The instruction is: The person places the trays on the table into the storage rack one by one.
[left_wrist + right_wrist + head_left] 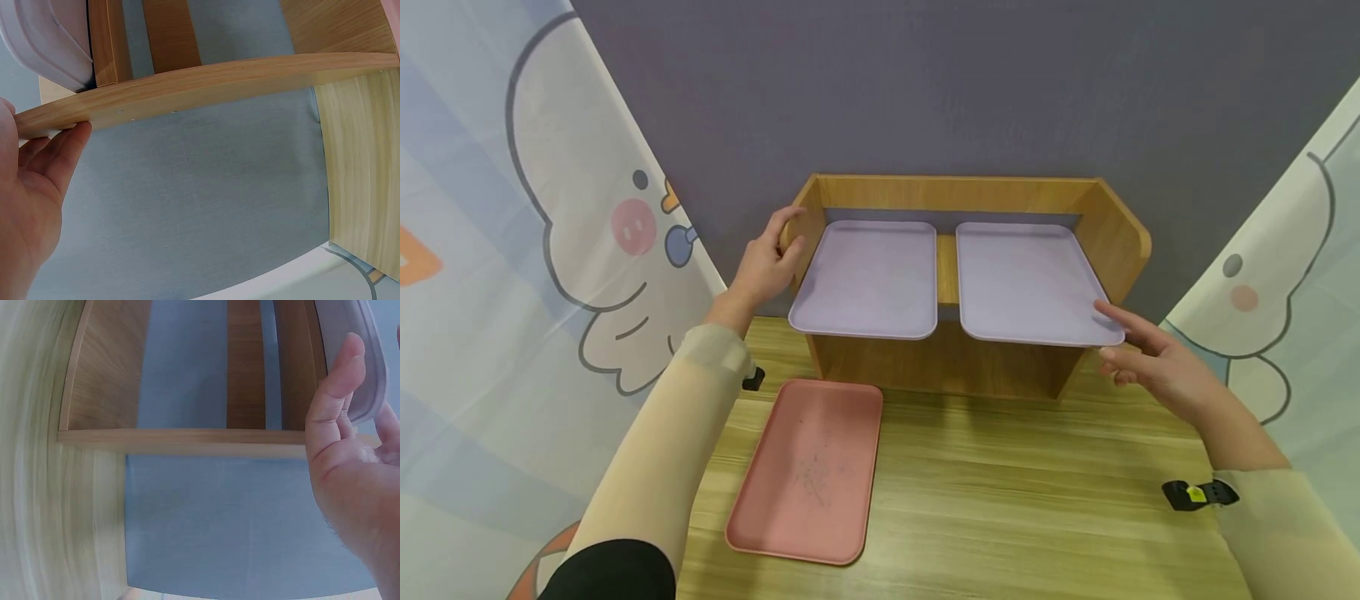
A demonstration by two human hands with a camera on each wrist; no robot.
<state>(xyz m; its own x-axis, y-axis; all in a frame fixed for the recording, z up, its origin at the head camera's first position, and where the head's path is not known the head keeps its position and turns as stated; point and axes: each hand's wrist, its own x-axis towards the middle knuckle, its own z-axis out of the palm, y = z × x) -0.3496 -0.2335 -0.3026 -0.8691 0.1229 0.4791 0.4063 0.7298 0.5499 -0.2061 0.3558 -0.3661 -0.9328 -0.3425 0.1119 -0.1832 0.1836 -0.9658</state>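
Observation:
A small wooden shelf stands against the grey backdrop with two light purple trays lying side by side on its upper board. My left hand grips the shelf's left side panel near its front edge, beside the left purple tray; in the left wrist view the fingers lie against the panel's outer face. At the front right corner of the right purple tray, my right hand pinches the rim, fingers above and thumb below. In the right wrist view the thumb overlaps the tray's underside.
On the wood-grain table, a pink tray lies in front of the shelf's left end. Cartoon-printed curtains hang at both sides. Both purple trays jut past the upper board's front. Black straps sit at the wrists.

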